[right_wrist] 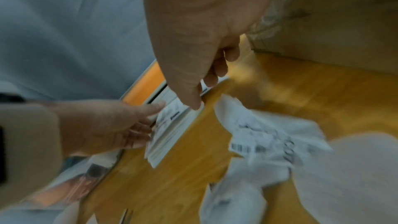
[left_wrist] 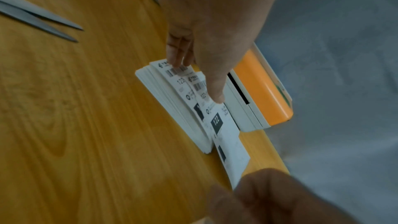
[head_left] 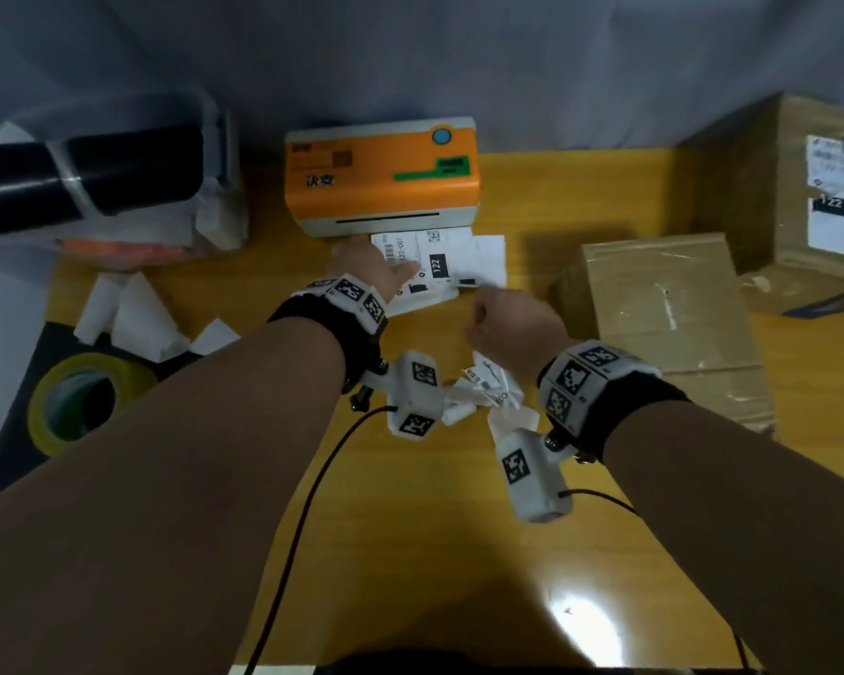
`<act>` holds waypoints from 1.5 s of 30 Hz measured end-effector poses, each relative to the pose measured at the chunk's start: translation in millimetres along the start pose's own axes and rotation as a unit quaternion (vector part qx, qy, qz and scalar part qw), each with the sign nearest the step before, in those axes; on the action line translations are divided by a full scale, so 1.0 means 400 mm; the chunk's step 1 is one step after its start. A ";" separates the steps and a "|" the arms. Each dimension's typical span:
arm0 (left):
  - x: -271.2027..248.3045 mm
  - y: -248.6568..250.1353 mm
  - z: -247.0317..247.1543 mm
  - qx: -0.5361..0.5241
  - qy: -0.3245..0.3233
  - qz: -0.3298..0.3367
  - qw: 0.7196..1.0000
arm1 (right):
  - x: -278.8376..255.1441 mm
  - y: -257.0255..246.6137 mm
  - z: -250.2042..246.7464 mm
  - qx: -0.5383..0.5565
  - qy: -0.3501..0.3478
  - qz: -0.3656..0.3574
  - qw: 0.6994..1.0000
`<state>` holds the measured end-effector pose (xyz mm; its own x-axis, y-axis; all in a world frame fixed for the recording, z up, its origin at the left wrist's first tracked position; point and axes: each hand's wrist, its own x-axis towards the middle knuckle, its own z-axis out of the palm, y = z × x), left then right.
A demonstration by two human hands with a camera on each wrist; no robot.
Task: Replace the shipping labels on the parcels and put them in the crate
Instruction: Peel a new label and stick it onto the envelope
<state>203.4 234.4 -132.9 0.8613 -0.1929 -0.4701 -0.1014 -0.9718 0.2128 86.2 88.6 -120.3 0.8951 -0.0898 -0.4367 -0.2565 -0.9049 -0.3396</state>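
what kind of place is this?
Likely a parcel packing or shipping desk: an orange label printer with a stack of printed labels before it, taped cardboard parcels and a roll of packing tape.

Glossy wood-grain table [head_left: 410,528], matt white paper labels [head_left: 434,265], taped brown cardboard parcel [head_left: 663,314], orange plastic printer [head_left: 381,172]

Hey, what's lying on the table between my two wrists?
Crumpled, torn-off old labels lie on the wooden table between the wrists; the head view shows it best.
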 end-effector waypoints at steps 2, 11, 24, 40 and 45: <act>0.023 0.001 0.008 0.011 -0.015 -0.003 1.000 | 0.022 -0.003 -0.030 0.014 0.023 0.005 1.000; 0.050 -0.008 0.035 -0.092 -0.017 -0.025 0.995 | 0.075 0.009 -0.063 0.024 0.036 0.042 0.998; -0.131 -0.036 -0.073 -0.206 0.156 0.170 0.951 | 0.004 -0.032 -0.115 0.154 0.168 -0.061 0.972; -0.413 0.236 -0.167 -0.327 0.063 0.202 0.921 | -0.214 0.119 -0.319 0.382 0.224 -0.070 0.894; -0.467 0.332 -0.157 -0.401 0.083 0.190 0.892 | -0.282 0.214 -0.369 0.397 0.216 -0.080 0.888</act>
<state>60.3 149.9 37.0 0.9091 -0.4007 -0.1141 -0.0703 -0.4174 0.9060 17.1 -40.1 22.9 0.9558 -0.2928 -0.0276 -0.1362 -0.3575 -0.9239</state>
